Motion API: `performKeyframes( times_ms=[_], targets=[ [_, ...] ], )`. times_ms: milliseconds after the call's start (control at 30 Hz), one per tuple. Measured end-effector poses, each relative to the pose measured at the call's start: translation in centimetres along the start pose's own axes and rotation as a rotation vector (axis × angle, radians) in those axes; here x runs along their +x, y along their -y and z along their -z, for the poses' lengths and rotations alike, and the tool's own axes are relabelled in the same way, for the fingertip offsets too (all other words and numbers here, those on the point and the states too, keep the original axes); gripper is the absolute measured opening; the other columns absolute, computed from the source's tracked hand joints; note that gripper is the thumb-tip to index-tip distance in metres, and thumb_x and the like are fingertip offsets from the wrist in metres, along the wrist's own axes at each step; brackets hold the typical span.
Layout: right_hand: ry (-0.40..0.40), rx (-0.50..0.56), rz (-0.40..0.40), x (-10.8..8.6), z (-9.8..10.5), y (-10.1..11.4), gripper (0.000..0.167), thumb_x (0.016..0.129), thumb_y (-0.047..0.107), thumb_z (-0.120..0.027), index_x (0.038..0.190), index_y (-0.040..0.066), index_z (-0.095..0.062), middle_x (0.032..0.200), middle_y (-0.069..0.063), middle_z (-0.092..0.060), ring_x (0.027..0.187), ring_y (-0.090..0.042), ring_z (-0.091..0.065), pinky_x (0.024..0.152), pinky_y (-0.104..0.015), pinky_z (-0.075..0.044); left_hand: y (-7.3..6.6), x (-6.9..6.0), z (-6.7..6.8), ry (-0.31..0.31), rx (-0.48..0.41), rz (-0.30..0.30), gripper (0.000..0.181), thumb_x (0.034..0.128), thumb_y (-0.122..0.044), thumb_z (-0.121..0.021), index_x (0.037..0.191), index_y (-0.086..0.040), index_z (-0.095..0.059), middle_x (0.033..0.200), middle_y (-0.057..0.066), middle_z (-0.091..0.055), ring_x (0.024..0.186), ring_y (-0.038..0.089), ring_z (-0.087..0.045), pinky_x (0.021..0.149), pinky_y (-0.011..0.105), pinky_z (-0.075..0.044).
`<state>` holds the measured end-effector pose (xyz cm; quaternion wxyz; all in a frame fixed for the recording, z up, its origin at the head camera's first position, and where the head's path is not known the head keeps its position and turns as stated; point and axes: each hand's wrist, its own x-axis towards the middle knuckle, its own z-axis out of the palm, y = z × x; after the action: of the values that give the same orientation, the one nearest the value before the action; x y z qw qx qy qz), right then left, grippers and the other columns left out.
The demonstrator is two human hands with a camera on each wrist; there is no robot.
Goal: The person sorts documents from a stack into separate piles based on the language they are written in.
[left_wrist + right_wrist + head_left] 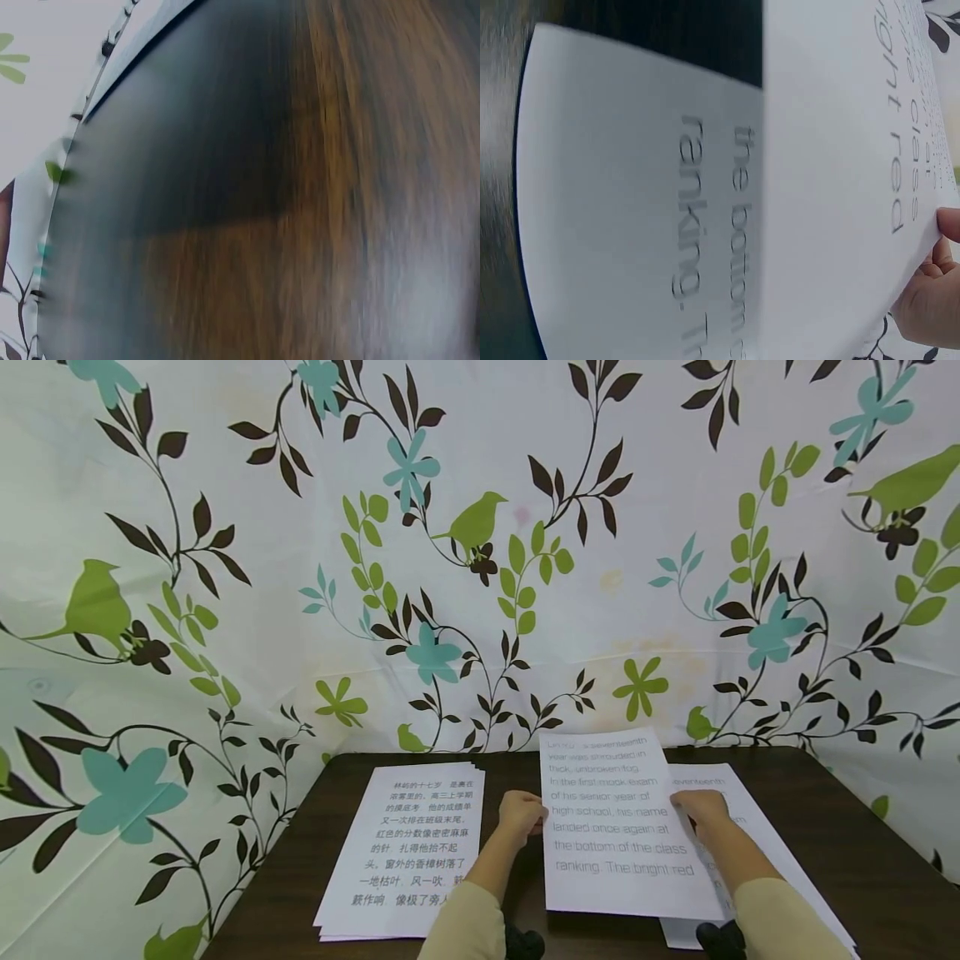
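Observation:
A sheet of paper printed with large English text (607, 827) is held up, tilted, above the table. My left hand (522, 814) pinches its left edge, and my right hand (701, 808) grips the right edge. In the right wrist view, the thumb of that hand (928, 304) lies on the printed face of the held sheet (825, 187). Beneath it, another English-printed sheet (757, 827) lies on the table, partly covered by the held sheet and my right arm. The left wrist view shows no fingers, only a paper edge at top left.
On the left of the dark wooden table (885, 868) lies a slightly uneven stack of sheets with Chinese text (420, 852); my left sleeve overlaps its lower right corner. Behind the table hangs a white cloth (465, 435) patterned with leaves, birds and flowers.

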<state>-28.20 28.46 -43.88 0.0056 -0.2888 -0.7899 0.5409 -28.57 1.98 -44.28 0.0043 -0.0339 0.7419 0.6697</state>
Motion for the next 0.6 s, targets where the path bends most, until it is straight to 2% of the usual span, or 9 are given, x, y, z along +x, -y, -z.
performKeyframes(
  times_ms=[133, 400, 600],
  targets=[
    [-0.016, 0.015, 0.014, 0.4, 1.2, -0.3, 0.049, 0.081, 0.013, -0.049, 0.117, -0.018, -0.034, 0.114, -0.03, -0.035, 0.099, -0.039, -0.039, 0.085, -0.048, -0.035, -0.6, -0.3, -1.3, 0.003, -0.03, -0.001, 0.013, 0.0664, 0.014, -0.055, 0.075, 0.009, -0.063, 0.064, 0.011, -0.06, 0.054, 0.02, -0.059, 0.05, 0.032, -0.05],
    [-0.038, 0.032, 0.006, 1.0, 3.5, -0.7, 0.053, 0.082, 0.011, -0.05, 0.12, -0.018, -0.03, 0.117, -0.031, -0.031, 0.099, -0.04, -0.037, 0.087, -0.049, -0.033, -1.2, -1.1, -3.8, -0.007, -0.035, 0.001, 0.013, 0.0665, 0.014, -0.054, 0.074, 0.008, -0.062, 0.063, 0.009, -0.058, 0.054, 0.02, -0.059, 0.051, 0.033, -0.05],
    [-0.037, 0.031, 0.027, 1.2, 5.8, -1.2, 0.05, 0.082, 0.009, -0.051, 0.119, -0.019, -0.032, 0.113, -0.033, -0.035, 0.093, -0.04, -0.043, 0.08, -0.049, -0.038, -1.4, -1.6, -5.9, -0.014, -0.049, 0.009, 0.011, 0.0663, 0.014, -0.056, 0.071, 0.006, -0.061, 0.063, 0.01, -0.057, 0.053, 0.019, -0.058, 0.049, 0.032, -0.05]
  ],
)
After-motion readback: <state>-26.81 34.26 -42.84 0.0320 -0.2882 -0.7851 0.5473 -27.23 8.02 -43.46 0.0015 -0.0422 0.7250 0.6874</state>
